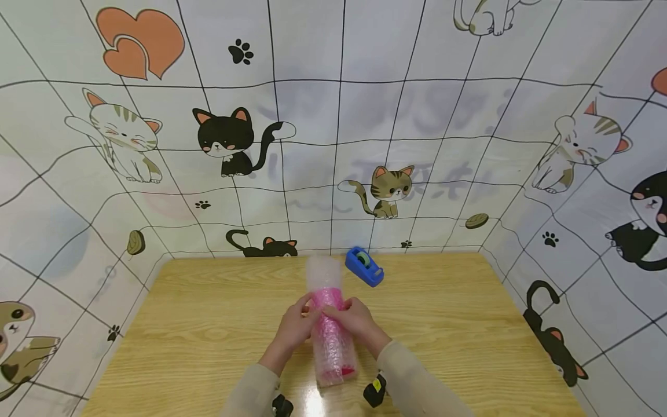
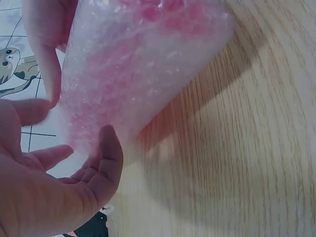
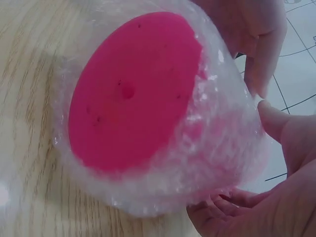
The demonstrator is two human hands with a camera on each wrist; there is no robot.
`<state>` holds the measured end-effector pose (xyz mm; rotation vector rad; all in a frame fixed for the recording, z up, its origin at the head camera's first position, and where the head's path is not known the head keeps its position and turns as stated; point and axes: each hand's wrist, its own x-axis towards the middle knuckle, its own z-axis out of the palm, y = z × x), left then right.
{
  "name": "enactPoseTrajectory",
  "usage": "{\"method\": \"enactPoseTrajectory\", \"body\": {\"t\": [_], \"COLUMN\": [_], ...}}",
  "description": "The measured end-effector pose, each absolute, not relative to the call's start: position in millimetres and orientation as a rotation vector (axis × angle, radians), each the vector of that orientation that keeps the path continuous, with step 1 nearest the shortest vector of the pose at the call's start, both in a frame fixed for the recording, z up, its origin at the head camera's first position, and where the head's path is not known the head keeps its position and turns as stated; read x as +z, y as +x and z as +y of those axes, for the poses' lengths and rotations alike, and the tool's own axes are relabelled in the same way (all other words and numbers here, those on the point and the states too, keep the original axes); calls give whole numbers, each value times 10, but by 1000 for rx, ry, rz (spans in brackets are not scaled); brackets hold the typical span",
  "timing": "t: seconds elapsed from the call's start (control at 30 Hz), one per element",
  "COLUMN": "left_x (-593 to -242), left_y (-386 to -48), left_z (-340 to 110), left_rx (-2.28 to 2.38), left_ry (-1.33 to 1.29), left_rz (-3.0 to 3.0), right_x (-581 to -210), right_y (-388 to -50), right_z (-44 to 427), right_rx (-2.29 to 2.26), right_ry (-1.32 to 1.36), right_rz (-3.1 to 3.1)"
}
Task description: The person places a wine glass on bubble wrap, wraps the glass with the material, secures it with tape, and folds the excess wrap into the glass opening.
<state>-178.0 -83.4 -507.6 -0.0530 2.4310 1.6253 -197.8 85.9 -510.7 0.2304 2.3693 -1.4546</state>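
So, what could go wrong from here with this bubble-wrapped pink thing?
The bubble wrap might spring loose if the left hand and right hand both let go; the blue tape dispenser sits apart, beyond them on the table. The pink object could also slip out, since its round end looks uncovered in the right wrist view.

Through the head feed I see plain, pale beige sleeves on both arms, the left sleeve [image 1: 254, 389] and the right sleeve [image 1: 421, 383], each stopping near the wrist so the left hand [image 1: 296, 328] and right hand [image 1: 359, 322] show bare. At the left wrist I make out a small, blocky black unit [image 1: 283, 406], partly hidden; its angular black counterpart [image 1: 374, 394] at the right wrist carries a bright yellow patch [image 1: 377, 384].
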Motion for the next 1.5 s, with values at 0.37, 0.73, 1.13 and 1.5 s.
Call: {"method": "enactPoseTrajectory", "body": {"t": [0.37, 0.73, 1.13, 1.5], "left_x": [-5155, -5206, -5262, -5286], "left_y": [-1748, -1768, -1755, -1773], "left_z": [-878, -914, -903, -925], "left_rx": [1625, 1703, 1783, 1754], "left_ry": [-125, -37, 9, 31], "left_rz": [2385, 2190, 2123, 2060], "right_x": [-5034, -5137, -5262, -5247], "right_y": [-1985, -1984, -2053, -2064], "right_z": [935, 1023, 1080, 1019], "right_rx": [-1692, -1812, -1796, -1646], "right_ry": [198, 106, 271, 228], "right_rz": [2303, 2308, 1822, 1954]}}
